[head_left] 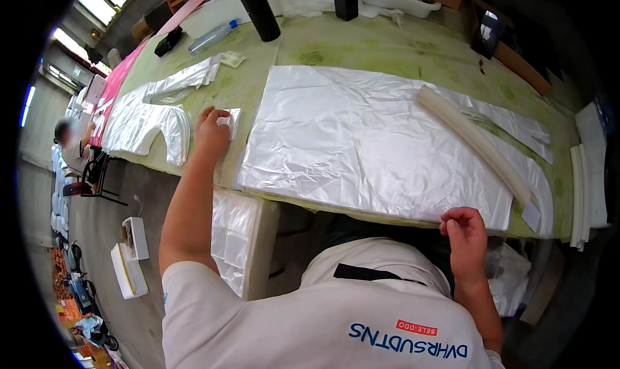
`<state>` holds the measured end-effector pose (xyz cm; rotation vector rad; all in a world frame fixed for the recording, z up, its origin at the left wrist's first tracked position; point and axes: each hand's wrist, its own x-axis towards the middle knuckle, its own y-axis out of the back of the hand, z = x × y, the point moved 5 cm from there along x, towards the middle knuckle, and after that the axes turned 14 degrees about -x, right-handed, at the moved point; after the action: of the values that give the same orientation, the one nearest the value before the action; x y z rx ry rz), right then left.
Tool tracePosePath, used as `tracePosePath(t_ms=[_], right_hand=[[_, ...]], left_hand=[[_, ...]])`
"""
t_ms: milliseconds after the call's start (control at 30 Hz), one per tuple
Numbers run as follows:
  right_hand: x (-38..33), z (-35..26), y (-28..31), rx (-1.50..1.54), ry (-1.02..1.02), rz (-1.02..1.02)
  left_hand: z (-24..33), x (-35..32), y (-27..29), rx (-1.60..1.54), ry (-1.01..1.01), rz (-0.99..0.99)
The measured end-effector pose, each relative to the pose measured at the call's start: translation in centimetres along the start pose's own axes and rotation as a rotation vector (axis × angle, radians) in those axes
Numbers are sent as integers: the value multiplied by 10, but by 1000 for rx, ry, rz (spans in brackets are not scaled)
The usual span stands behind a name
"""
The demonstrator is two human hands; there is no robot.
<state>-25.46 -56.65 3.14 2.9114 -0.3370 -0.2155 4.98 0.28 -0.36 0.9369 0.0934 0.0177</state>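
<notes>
Silvery plastic vest bags (132, 120) lie flat at the left of the green-stained tabletop (252, 72). Just right of them, your left hand (213, 131) comes down, fingers bent, on a small flat white piece (234, 120); cannot tell whether you pinch it. Next, a broad, wrinkled stack of shiny plastic bags (303, 136), reaching the table's near edge, handle ends to the right. Your right hand (465, 230) at that edge, fingers half curled, thumb near fingertips; any hold on the film unclear. Pale tube (470, 140) slants across the stack, lower end beside a white tag (531, 216).
</notes>
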Motion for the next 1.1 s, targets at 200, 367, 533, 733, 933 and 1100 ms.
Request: tracePosePath(t_ms=[200,367,533,733,933,1100], right_hand=[[9,-5,28,-174,188,186],[37,-41,86,-1102,570,527],[101,-12,143,-1316,336,406],[42,-33,140,-1211,36,143],[-12,-11,91,-741,51,104],[-3,-5,42,-535,78,113]], left_hand=[[56,-31,-36,347,-286,55],[37,-19,-47,291,-255,34],[-42,31,-17,203,-407,-79],[7,12,-14,-574,-295,257],[172,-47,-59,-629,-535,159],[363,-169,-143,-363,-1072,-267]])
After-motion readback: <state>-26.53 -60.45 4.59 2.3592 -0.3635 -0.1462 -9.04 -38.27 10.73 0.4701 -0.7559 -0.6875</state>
